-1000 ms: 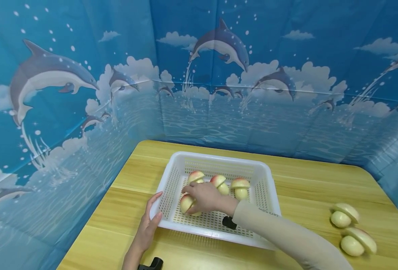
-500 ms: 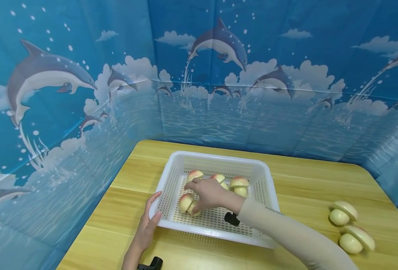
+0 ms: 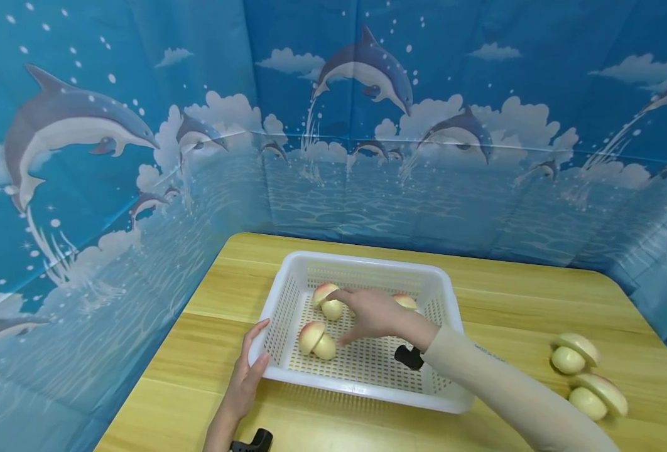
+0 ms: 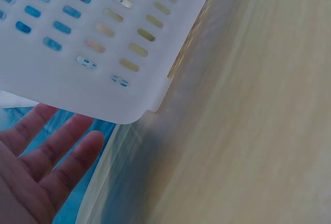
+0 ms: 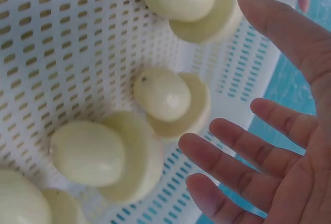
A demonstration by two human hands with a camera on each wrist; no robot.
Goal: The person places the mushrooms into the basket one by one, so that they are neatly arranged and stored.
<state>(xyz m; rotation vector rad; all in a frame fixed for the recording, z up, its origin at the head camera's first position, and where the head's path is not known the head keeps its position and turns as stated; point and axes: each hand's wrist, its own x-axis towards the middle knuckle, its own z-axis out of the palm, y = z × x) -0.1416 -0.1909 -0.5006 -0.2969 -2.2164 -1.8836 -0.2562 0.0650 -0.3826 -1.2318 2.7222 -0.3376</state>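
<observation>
Head view: a white basket (image 3: 356, 388) holds four mushrooms (image 3: 317, 342) on the surface (image 3: 198, 351).
The right hand (image 3: 374, 312) hangs above the basket, fingers spread and thumb apart, mostly hiding the twelve o'clock mushroom and partly the two o'clock one; the others sit at nine and half past ten. The left hand (image 3: 245, 373), fingers straightened, touches the basket at about eight o'clock. Two more mushrooms (image 3: 596, 395) lie well apart, beyond three o'clock.

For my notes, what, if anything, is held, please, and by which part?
Nothing: the right hand is empty; the left hand only touches the basket rim.
</observation>
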